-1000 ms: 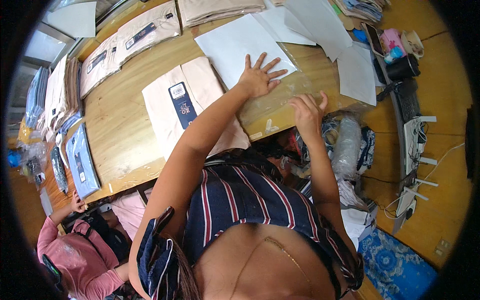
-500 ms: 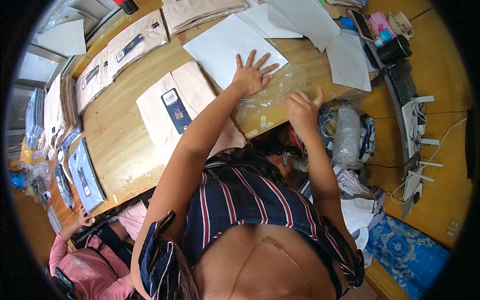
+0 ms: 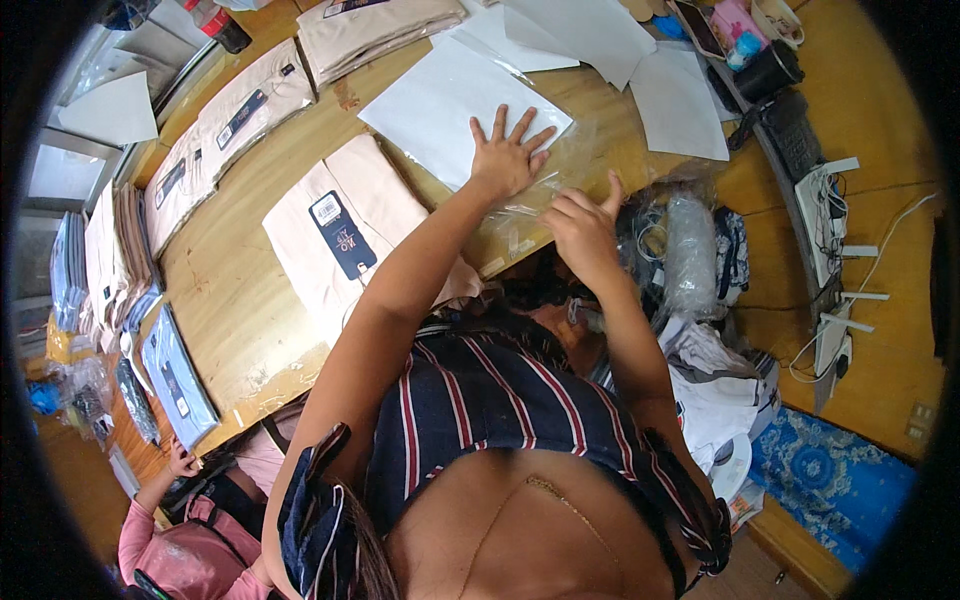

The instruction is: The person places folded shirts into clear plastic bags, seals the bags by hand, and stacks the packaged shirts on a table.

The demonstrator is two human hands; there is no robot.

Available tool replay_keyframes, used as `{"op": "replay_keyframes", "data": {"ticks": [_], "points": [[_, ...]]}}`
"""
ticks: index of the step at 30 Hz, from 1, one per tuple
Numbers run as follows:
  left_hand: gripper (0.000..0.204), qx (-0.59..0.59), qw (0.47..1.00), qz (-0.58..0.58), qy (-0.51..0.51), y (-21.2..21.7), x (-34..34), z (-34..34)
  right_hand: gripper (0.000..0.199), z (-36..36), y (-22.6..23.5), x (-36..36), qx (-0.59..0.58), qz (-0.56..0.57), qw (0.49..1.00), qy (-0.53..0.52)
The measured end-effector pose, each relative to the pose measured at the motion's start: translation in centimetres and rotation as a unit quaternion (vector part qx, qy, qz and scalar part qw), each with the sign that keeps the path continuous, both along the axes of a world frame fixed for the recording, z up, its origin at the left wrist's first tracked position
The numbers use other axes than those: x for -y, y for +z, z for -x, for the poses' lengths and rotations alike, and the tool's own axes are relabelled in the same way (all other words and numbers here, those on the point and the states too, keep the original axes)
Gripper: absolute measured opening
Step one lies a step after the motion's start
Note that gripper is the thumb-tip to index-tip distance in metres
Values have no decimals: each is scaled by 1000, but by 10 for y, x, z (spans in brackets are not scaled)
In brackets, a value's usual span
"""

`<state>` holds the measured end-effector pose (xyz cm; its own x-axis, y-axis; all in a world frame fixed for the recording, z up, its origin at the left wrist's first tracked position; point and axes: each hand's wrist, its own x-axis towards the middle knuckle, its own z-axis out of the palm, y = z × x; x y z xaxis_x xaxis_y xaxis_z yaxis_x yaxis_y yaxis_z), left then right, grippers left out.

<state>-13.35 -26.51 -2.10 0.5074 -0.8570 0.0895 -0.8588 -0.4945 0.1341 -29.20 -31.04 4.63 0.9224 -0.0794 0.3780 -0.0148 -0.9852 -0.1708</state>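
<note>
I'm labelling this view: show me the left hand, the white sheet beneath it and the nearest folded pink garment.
Left hand point(image 3: 507, 162): head view, back of the hand.
White sheet point(image 3: 445, 108): head view, middle of its uncovered surface.
Folded pink garment point(image 3: 385, 205): head view, plain front fabric.

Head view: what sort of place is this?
Probably a garment workroom: a folded, tagged pale garment lies on a wooden table, with a stack of folded clothes at the left and clear plastic film at the right.

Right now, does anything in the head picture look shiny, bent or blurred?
Head view: glints on the clear plastic between left hand and right hand, and on the plastic roll; the dark ledge bows at right; both hands look fairly sharp.
</note>
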Motion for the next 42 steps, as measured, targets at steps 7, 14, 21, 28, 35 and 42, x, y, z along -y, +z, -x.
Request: {"op": "replay_keyframes", "data": {"ticks": [7,14,21,28,35,42], "points": [[47,-48,998,18,45,-6,10,38,10,80,-30,42,-13,-148,984,-102],[54,-78,977,121,158,21,-2,31,31,141,-91,68,-1,-417,877,-238],[73,-141,942,38,304,23,-41,-38,27,96,-116,46,54,-803,556,-208],[31,-238,948,69,199,12,-43,-50,28,109,-97,62,89,-881,444,-141],[46,-295,905,237,196,11,-37,-22,43,105,-64,60,5,-742,612,-273],[67,-266,922,215,180,21,-55,-33,55,89,-3,77,64,-684,693,-218]]}}
